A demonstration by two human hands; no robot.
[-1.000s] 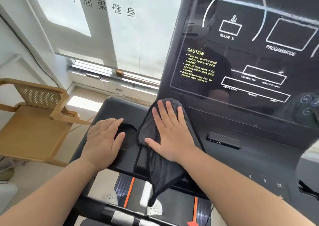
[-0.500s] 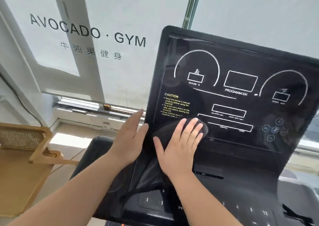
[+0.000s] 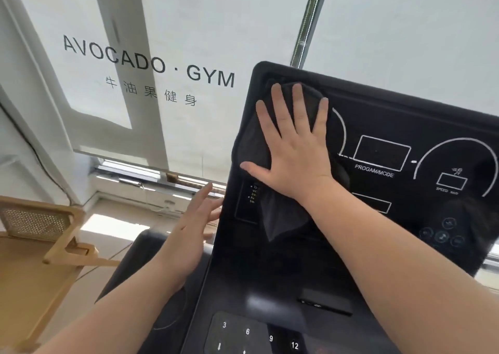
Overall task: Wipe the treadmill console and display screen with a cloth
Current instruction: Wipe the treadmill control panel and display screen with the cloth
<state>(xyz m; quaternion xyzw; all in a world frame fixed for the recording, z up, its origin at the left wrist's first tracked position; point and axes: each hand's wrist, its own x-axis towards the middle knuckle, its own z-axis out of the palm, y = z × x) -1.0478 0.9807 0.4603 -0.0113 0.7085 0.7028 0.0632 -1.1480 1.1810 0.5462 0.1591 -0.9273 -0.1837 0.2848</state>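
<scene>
- Black screen [image 3: 383,148] reads "PROGAM/MODE" (spelled so) and "SPEED"; console [image 3: 270,286] keys below show 3, 6, 9, 12.
- Blind [image 3: 189,29] behind reads "AVOCADO · GYM".
- Right hand [image 3: 294,148], fingers spread flat, presses a dark cloth [image 3: 253,143] against the screen's upper left corner; the cloth's tail hangs below the wrist.
- Left hand [image 3: 189,235], open, touches the screen's left edge.

Sunlit white blind [image 3: 189,43] (gym lettering), wooden chair [image 3: 40,248]
</scene>
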